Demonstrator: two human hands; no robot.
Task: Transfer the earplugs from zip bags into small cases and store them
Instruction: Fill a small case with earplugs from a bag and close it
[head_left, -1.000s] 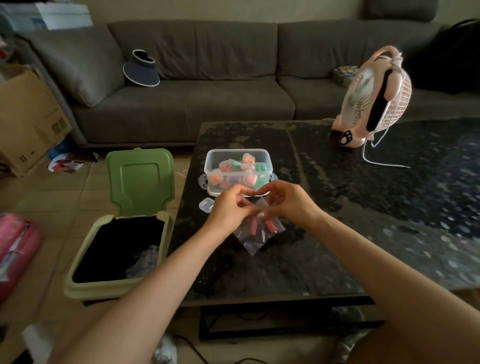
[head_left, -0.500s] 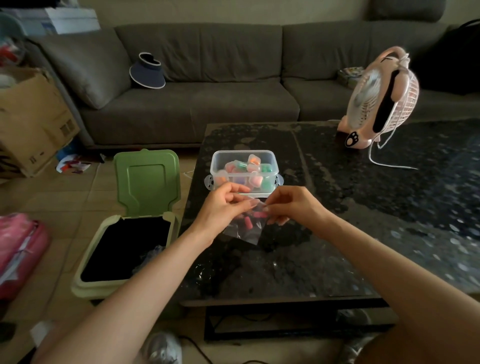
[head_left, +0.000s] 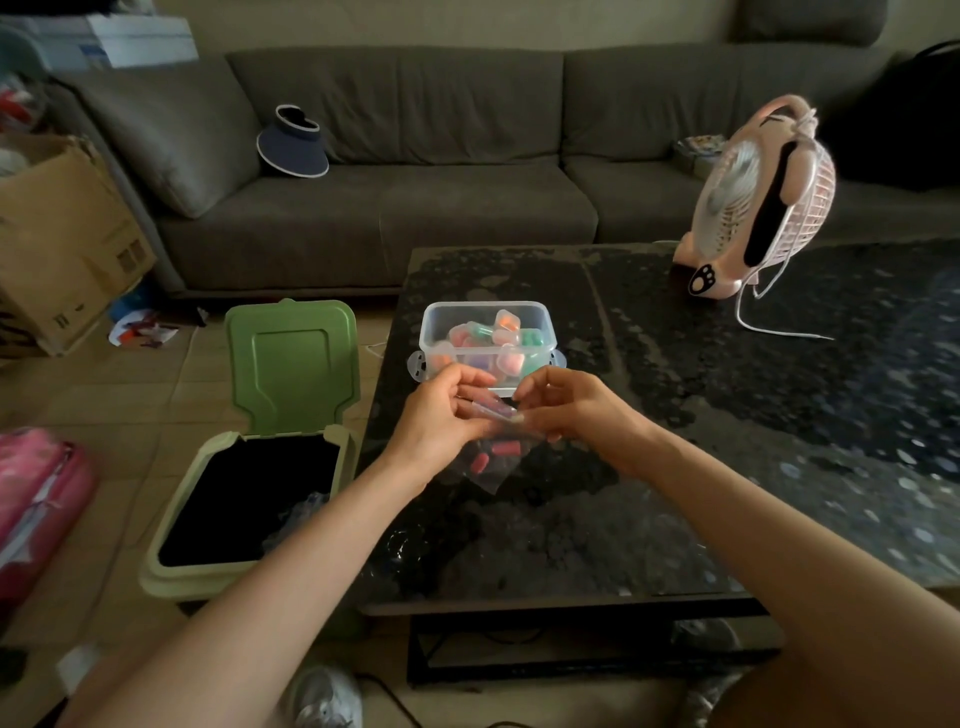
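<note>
Two earplugs (head_left: 506, 448) hang below pinching fingers (head_left: 540, 387) (inside zip bag (head_left: 493, 478)).

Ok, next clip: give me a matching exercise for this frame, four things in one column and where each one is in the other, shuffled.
Things:
1. zip bag
2. clear tub
3. green-lidded bin
4. pink fan

Places:
a. standing near the far edge of the table, right of the tub
b. on the floor left of the table, lid up
c. pinched between the left hand and the right hand above the table
d. on the table just beyond the hands, with coloured cases inside

Pairs: 1-c; 2-d; 3-b; 4-a
</note>
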